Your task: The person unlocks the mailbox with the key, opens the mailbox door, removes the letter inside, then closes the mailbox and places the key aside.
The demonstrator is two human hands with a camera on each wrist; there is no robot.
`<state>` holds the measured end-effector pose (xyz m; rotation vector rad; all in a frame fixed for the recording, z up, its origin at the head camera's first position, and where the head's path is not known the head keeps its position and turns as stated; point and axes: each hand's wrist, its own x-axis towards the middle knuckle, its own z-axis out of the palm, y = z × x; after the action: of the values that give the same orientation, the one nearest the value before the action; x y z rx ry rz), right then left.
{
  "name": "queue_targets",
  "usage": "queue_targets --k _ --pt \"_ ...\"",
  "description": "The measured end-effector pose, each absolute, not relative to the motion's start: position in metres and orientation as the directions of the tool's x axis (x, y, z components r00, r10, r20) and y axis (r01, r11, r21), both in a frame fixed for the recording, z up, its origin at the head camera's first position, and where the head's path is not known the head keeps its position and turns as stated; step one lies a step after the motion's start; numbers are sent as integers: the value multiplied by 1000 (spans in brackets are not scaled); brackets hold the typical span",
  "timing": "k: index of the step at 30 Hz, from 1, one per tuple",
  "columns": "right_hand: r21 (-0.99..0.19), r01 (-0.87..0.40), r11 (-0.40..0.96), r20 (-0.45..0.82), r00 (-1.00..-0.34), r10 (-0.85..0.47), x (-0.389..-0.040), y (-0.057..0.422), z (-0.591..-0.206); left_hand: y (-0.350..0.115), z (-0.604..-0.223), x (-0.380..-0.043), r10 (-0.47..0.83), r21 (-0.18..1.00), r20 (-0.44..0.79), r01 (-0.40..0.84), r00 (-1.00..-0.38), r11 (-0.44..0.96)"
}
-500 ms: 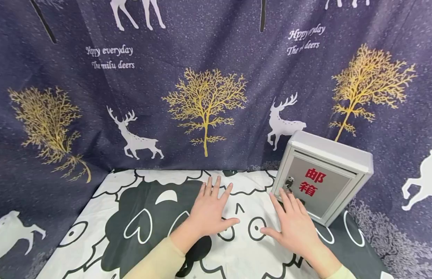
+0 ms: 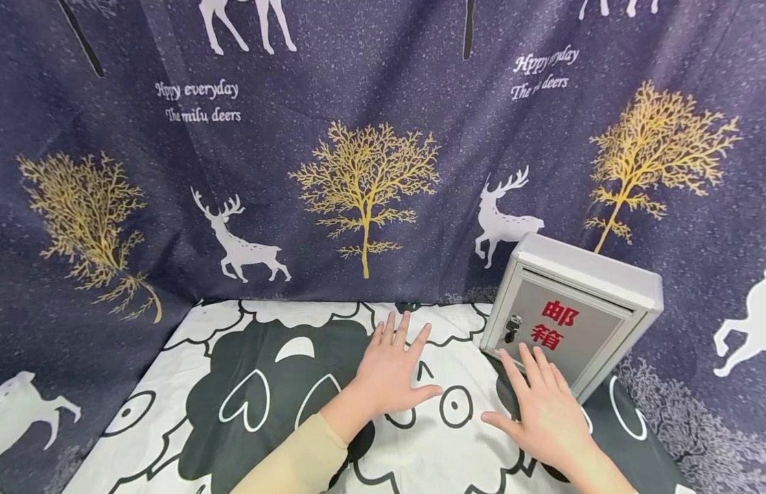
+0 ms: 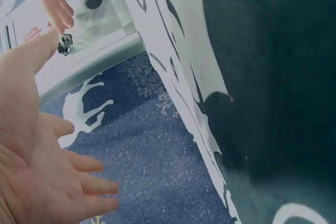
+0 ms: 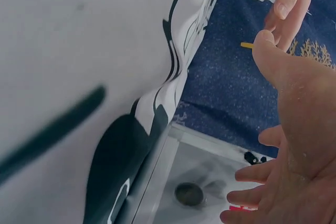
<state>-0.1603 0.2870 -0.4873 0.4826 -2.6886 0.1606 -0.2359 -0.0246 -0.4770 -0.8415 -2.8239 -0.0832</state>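
A silver-grey mailbox (image 2: 605,267) with red Chinese characters on its door stands at the right of the cloth. A small lock with a key (image 2: 513,328) sits at the left side of the door. My right hand (image 2: 546,415) is spread in front of the mailbox, its fingertips overlapping the lower door in the head view. To its left, my left hand (image 2: 392,374) is held over the cloth with fingers spread and nothing in it. Both palms, left (image 3: 37,177) and right (image 4: 310,150), show bare in the wrist views.
A black-and-white cloth with cartoon sheep (image 2: 253,370) covers the work surface. Behind it hangs a dark blue curtain (image 2: 383,82) printed with deer and golden trees. A dark round spot (image 4: 189,194) shows low on the mailbox door in the right wrist view.
Both hands have shifted a little to the right. The right hand has also come slightly lower in the view, showing the lock and key more fully. The mailbox stays in place.
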Motion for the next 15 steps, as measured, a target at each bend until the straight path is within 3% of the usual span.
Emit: queue_targets --k 15 --pt "-99 -313 944 456 -858 -237 -142 323 -480 -12 -480 -255 578 137 208 609 -789 781"
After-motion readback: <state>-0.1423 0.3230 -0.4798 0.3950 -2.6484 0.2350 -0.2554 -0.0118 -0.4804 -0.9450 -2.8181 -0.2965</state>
